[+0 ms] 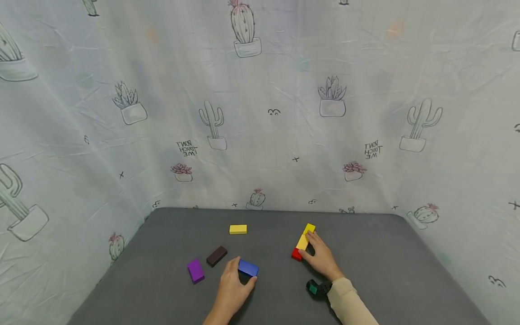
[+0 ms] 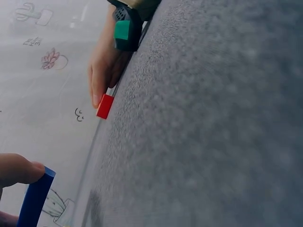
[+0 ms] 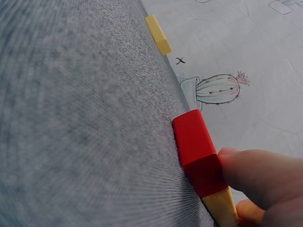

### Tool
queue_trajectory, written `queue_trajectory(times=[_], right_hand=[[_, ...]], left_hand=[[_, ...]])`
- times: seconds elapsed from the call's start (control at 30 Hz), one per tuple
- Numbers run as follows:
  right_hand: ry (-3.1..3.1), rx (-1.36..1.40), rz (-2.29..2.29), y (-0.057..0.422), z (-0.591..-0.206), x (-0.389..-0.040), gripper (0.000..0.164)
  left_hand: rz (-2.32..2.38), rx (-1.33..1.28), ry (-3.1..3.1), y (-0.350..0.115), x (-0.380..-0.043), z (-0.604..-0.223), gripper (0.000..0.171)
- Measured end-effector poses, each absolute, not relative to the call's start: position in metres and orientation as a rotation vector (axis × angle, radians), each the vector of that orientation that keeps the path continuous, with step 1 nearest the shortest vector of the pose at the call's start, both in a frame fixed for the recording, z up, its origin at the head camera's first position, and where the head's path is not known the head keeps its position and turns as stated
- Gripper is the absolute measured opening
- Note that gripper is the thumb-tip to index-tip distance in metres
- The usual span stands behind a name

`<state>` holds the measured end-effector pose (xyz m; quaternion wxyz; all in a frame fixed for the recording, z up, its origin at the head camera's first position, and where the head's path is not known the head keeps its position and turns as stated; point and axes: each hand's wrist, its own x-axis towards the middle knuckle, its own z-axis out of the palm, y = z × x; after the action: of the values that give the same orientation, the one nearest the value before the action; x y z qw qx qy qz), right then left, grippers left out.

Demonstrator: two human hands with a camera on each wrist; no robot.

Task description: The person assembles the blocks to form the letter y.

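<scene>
Left hand grips blue block | purple block: head view only

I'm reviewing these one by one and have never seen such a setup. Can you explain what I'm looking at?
No robot here: a person works with a bare left hand and right hand. The large picture looks forward and down from a camera on the head; the other two come from cameras worn on each wrist, so they look tilted and close up. On the grey table lie a purple block, a dark brown block and a separate yellow block; behind hangs a cactus-printed cloth. The left hand pinches a blue block. The right hand grips a row of blocks, its thumb against the red block at the near end.
</scene>
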<state>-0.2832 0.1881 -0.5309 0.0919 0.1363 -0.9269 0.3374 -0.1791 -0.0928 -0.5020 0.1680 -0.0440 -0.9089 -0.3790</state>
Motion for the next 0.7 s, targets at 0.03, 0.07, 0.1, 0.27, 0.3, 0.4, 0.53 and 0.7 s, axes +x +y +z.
queue_trajectory(times=[0.03,0.07,0.1,0.27,0.3,0.4,0.53,0.7], right_hand=[[-2.75,0.404,1.0,0.188,-0.531,-0.283,0.07],[-2.744,0.405,0.999,0.188,-0.531,-0.283,0.07],[-2.742,0.404,1.0,0.187,-0.531,-0.282,0.07],[-2.733,0.412,1.001,0.186,-0.53,-0.28,0.07],[-2.733,0.413,0.999,0.186,-0.53,-0.28,0.07],[-2.732,0.417,0.99,0.186,-0.53,-0.281,0.07],[-2.726,0.423,0.992,0.185,-0.532,-0.282,0.07],[-2.72,0.421,1.003,0.186,-0.533,-0.281,0.07]], left_hand=[[-1.082,-0.13,-2.582,-0.091,-0.18,-0.502,0.07],[-1.083,-0.139,-2.578,-0.09,-0.181,-0.503,0.07],[-1.088,-0.145,-2.574,-0.089,-0.182,-0.503,0.07],[-1.091,-0.154,-2.566,-0.083,-0.188,-0.505,0.07],[-1.095,-0.15,-2.568,-0.083,-0.189,-0.505,0.07],[-1.117,-0.147,-2.564,-0.08,-0.191,-0.505,0.07],[-1.141,-0.15,-2.57,-0.077,-0.195,-0.506,0.07],[-1.144,-0.182,-2.617,-0.071,-0.202,-0.505,0.071]])
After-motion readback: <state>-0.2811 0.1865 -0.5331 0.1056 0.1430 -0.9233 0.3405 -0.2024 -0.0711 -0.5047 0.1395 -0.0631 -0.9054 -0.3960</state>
